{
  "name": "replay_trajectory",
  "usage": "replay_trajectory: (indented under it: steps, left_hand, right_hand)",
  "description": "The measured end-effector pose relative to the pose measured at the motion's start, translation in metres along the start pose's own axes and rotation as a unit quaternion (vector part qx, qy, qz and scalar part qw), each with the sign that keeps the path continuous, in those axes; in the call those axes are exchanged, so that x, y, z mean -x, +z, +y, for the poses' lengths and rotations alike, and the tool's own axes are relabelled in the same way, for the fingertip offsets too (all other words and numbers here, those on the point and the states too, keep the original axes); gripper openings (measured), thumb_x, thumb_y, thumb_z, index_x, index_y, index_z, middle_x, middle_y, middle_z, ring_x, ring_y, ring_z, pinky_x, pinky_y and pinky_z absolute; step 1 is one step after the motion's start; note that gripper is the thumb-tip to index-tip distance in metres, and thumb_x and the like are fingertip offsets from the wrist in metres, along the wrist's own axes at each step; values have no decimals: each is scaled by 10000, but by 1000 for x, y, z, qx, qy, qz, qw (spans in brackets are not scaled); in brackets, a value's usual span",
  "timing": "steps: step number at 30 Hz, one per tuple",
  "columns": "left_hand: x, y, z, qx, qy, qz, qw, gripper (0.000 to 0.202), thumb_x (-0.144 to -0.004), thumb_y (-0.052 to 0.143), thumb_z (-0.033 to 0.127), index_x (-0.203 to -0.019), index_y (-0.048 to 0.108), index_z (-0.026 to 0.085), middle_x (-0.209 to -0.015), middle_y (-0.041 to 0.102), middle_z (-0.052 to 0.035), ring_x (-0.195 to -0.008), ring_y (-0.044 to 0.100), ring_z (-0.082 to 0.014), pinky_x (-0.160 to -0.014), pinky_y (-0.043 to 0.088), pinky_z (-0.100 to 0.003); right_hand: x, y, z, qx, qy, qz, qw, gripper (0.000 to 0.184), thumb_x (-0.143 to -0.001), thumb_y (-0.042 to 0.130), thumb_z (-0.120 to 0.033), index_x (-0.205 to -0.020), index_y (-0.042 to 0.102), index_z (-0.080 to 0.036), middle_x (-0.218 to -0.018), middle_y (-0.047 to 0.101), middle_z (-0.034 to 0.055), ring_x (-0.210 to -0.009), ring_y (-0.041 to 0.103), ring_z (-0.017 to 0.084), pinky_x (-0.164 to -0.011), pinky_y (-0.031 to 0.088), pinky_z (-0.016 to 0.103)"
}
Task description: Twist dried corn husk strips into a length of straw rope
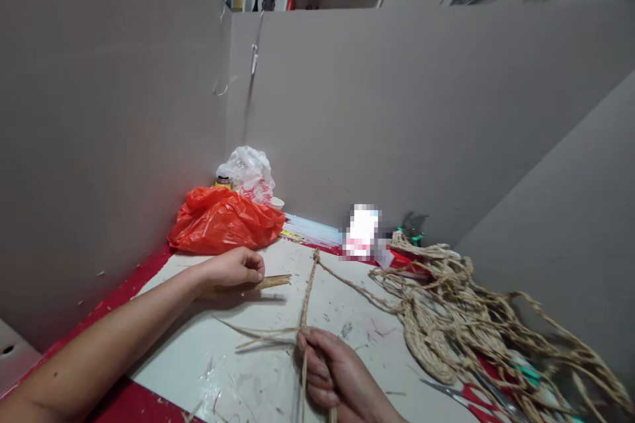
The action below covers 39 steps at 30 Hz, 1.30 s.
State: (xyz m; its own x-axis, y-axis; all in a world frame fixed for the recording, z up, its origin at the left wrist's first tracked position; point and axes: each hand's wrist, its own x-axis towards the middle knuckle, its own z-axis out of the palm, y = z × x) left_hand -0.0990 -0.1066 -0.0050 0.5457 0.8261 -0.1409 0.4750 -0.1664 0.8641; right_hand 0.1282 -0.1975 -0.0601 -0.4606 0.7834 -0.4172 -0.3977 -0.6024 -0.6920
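My left hand [235, 269] is closed on a small bundle of dry straw strips [276, 281], whose ends stick out to the right over the white board [173, 317]. Lower down, my right hand [331, 367] pinches a straw braid [308, 292] near its working end. Loose strands [258, 330] fan out leftward from that pinch, and another hangs down below the fingers. At its top, the braid turns at a knot and runs on as a thin cord [357, 289] toward a large heap of braided straw rope [436, 317] on the right.
Red-handled scissors [469, 396] lie by the rope heap. A red plastic bag [225, 219] and a white bag [248, 172] stand at the back left. A blurred bright screen [362, 231] and green-handled pliers [413, 230] are near the wall. Straw scraps litter the board.
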Motion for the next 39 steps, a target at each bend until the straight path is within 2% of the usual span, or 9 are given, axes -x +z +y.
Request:
replay_trajectory:
  steps: [5,10,13,16,20,24,27,34,39]
  left_hand:
    - [-2,15,3,211,-56,5,976,273,-752,567,406,-820,431,180,-661,631,-33,-558,582,-133,-550,427,-243]
    - [-1,25,12,291,-42,22,956,346,-668,682,332,-890,477,164,-646,639,-25,-513,559,-98,-535,421,-212]
    - [1,34,20,315,-34,24,948,323,-593,723,267,-817,525,145,-600,607,5,-481,527,-83,-512,400,-201]
    - [4,47,28,321,-54,25,945,291,-521,730,225,-713,527,146,-545,559,38,-455,498,-82,-500,398,-212]
    - [9,60,36,291,-92,25,952,238,-530,692,257,-685,547,149,-525,532,48,-455,460,-80,-495,375,-218]
    - [11,67,32,190,-50,38,980,201,-588,647,303,-656,596,121,-520,499,47,-468,381,-59,-474,287,-202]
    - [11,71,27,170,-39,33,984,205,-614,621,314,-677,617,119,-523,488,51,-473,364,-60,-473,271,-205]
    - [11,61,34,174,-63,-56,981,222,-613,584,344,-694,594,137,-494,445,70,-444,334,-51,-461,262,-200]
    - [10,57,25,180,-102,-147,967,312,-507,624,222,-804,539,179,-560,540,62,-493,453,-85,-492,352,-203]
  right_hand:
    - [0,0,0,1,-5,2,1000,216,-695,659,-317,-671,539,-140,-393,302,-110,-340,112,-1,-331,57,140]
    - [3,4,-1,-11,-14,4,1000,216,-694,659,-309,-661,524,-144,-395,311,-109,-335,122,-2,-330,57,138]
    - [3,4,-2,-18,-24,3,1000,228,-691,666,-319,-659,521,-145,-399,318,-106,-339,131,1,-328,68,138]
    - [3,5,-2,-19,-44,12,999,234,-687,674,-327,-666,524,-149,-403,326,-102,-345,133,5,-326,70,140]
    - [5,10,-2,-13,-59,20,998,252,-684,678,-346,-669,515,-155,-404,329,-100,-350,134,7,-326,66,140]
    - [8,15,-3,-4,-68,31,997,302,-677,689,-375,-651,468,-171,-403,332,-103,-346,127,4,-326,71,141]
    - [8,15,-3,16,-77,48,996,358,-698,688,-433,-653,436,-183,-399,332,-107,-337,132,5,-322,79,141]
    - [8,14,-3,72,-100,45,991,344,-748,658,-427,-640,445,-179,-390,315,-109,-313,131,9,-306,78,152]
    - [10,15,-7,62,-123,53,989,327,-732,662,-400,-637,448,-171,-423,322,-103,-354,122,10,-323,85,145]
